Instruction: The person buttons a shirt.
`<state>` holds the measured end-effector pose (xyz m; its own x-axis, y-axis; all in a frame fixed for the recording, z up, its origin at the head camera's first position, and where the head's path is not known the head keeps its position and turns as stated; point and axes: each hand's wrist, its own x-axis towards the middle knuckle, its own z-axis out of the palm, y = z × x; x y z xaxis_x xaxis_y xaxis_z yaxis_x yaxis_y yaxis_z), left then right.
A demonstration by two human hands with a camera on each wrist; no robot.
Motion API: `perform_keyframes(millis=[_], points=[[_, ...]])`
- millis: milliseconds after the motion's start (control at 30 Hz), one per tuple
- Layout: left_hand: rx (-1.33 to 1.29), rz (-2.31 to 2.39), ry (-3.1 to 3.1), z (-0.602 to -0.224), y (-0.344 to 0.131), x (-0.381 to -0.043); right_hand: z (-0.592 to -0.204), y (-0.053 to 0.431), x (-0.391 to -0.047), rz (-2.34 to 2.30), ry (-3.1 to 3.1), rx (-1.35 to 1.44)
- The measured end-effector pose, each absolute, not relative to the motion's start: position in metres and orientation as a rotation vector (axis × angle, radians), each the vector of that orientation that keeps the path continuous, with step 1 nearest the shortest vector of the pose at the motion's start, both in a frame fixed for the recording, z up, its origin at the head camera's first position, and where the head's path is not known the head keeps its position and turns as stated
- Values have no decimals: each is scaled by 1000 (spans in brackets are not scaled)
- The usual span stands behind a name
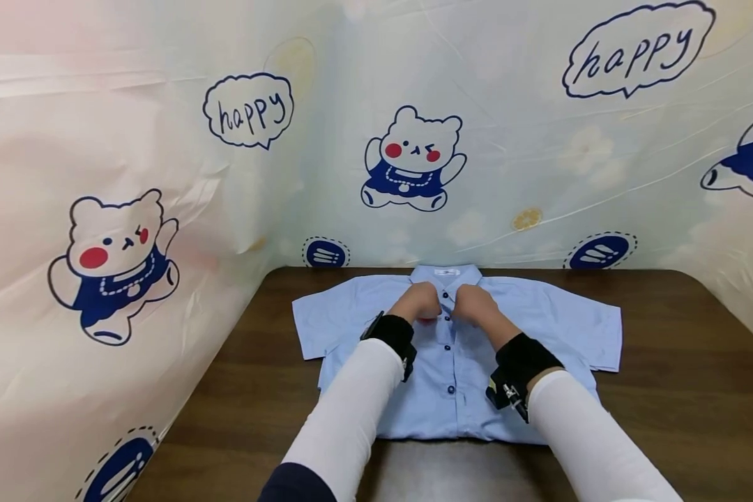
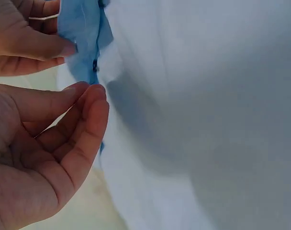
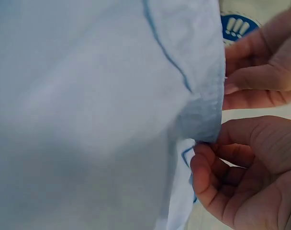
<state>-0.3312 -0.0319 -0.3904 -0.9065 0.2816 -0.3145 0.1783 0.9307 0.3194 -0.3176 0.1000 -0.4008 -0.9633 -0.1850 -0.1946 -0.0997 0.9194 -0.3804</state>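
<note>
1 blue shirt lies front-up on the brown table; left hand and right hand each pinch its placket below the collar. Risk: shallow fingertip grip could let cloth slip; uneven pulling could skew it.

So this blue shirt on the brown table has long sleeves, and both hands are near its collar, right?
Not quite: its sleeves are short, as the head view shows. The blue shirt is on the brown table, with the left hand and right hand near its collar.
</note>
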Motion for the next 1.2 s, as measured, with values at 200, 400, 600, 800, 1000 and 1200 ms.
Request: perform_keyframes(millis=[200,400,600,800,1000,1200], points=[[170,614,2736,-401,-23,-330,-402,107,-321,-700,2750,-211],[30,708,2766,-413,-20,-330,-408,106,-321,-835,2687,-126],[12,725,2801,-422,-20,-333,-412,106,-320,-896,2686,-109],[-53,966,2679,-416,-27,-330,-413,107,-318,-956,2694,-105],[-269,1524,2243,-412,-27,-323,-409,106,-312,-1034,2690,-61],[-305,1652,2067,-412,-30,-325,-407,109,-308,-1159,2653,-52]])
